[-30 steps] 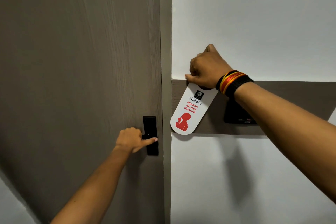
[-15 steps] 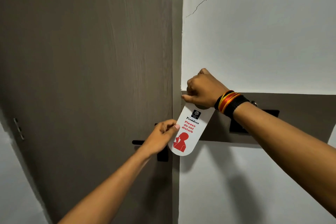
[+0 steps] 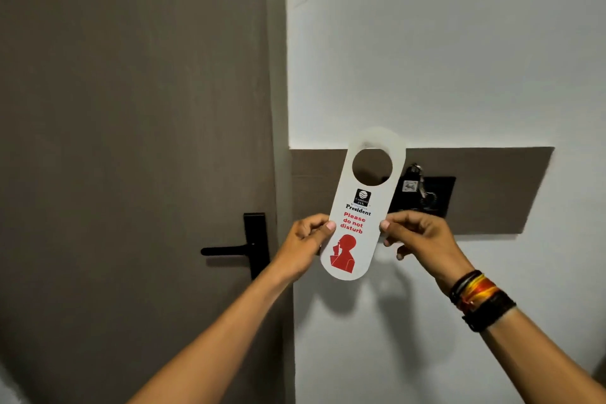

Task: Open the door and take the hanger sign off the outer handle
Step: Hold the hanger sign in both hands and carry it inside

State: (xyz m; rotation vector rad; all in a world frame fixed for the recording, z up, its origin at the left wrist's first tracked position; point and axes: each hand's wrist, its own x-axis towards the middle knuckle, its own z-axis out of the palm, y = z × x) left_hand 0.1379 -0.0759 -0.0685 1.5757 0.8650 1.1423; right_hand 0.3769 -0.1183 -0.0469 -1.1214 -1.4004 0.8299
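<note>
A white hanger sign (image 3: 359, 207) with a round hole at the top, red "Please do not disturb" text and a red figure is held upright in front of the wall. My left hand (image 3: 305, 244) pinches its left edge and my right hand (image 3: 416, 234) pinches its right edge, at mid height. The grey-brown door (image 3: 131, 157) stands shut on the left, with its black lever handle (image 3: 236, 251) on a black plate just left of my left hand. Nothing hangs on that handle.
A white wall (image 3: 442, 43) fills the right side, with a brown panel (image 3: 492, 190) bearing a black key-card holder (image 3: 423, 195) and a key fob behind the sign. Bands circle my right wrist (image 3: 478, 298).
My left hand left the door handle and took the sign's left edge. My right hand slid from the sign's top to its right edge, uncovering the hole. The sign now stands upright.
</note>
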